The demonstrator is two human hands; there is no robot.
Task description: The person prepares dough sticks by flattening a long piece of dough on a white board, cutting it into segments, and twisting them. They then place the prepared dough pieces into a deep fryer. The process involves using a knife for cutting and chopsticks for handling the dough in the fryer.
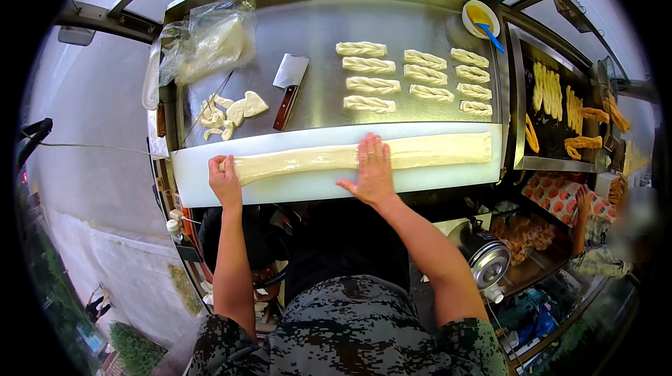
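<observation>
A long flattened strip of dough (pixel 299 159) lies across a white cutting board (pixel 294 192). My left hand (pixel 224 179) grips the strip's left end between thumb and curled fingers. Flat on the strip, right of its middle, rests my right hand (pixel 374 171), palm down with the thumb spread to the left. Beyond the board, a cleaver (pixel 290 87) with a wooden handle lies on the metal worktop (pixel 315 24). Dough scraps (pixel 231 112) are heaped to its left, a thin rod (pixel 207 108) across them. Several twisted dough pieces (pixel 373 84) sit in columns to the right.
A plastic bag of dough (pixel 220 40) occupies the back left corner. At the back right is a bowl of yellow liquid (pixel 479 18) with a blue brush (pixel 489 34). Dough sticks fry in a pan (pixel 551 134) at right. A metal pot (pixel 485 258) and another person's arm (pixel 580 218) are lower right.
</observation>
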